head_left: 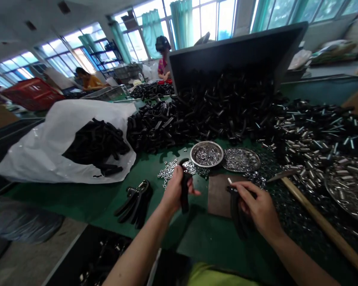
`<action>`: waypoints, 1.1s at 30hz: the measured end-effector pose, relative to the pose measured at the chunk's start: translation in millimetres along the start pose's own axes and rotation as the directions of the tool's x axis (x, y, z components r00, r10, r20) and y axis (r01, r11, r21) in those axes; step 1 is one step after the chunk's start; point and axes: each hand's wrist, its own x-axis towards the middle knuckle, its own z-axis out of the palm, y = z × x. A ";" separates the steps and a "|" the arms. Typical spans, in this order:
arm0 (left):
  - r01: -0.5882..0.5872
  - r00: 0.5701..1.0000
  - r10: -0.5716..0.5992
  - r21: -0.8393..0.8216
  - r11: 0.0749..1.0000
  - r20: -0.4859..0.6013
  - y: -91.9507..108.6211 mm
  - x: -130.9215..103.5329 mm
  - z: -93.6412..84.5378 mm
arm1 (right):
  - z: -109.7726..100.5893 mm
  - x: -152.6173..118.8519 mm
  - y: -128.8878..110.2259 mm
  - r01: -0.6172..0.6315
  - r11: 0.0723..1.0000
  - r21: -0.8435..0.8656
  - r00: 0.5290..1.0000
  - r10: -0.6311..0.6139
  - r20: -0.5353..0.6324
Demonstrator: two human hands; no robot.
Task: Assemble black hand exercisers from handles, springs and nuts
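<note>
At the left, a white bag (52, 135) lies open with black parts (98, 141) spilling from its mouth. To its right, a small bunch of black handles (136, 202) rests on the green table (191, 238). The left hand (174, 188) is closed around a black handle (185, 194), which runs through the grip, its ends showing above and below; some fingers stick out past it. Further right, the right hand (258, 204) pinches a small silver pin (229, 181) at the fingertips; a second handle (237, 214) hangs under that hand, over the right edge of a brown board (219, 194). Rightmost lies a hammer (319, 218).
</note>
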 end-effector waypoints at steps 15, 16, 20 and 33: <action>0.232 0.962 -0.219 -0.064 0.971 0.162 -4.2 -84.9 97.5 | -14.3 -42.2 -10.8 0.450 0.853 -0.265 0.882 -0.470 -0.016; 0.239 0.959 -0.228 -0.047 0.970 0.169 -3.8 -84.4 96.7 | -16.0 -42.9 -11.5 0.458 0.848 -0.269 0.878 -0.478 -0.013; 0.288 0.942 -0.280 -0.017 0.957 0.186 -3.0 -82.2 92.1 | -19.2 -45.9 -13.8 0.471 0.841 -0.267 0.874 -0.486 0.013; 0.282 0.933 -0.277 0.015 0.959 0.229 -9.8 -85.2 95.4 | -27.7 -39.4 -6.7 0.643 0.705 -0.298 0.762 -0.628 0.158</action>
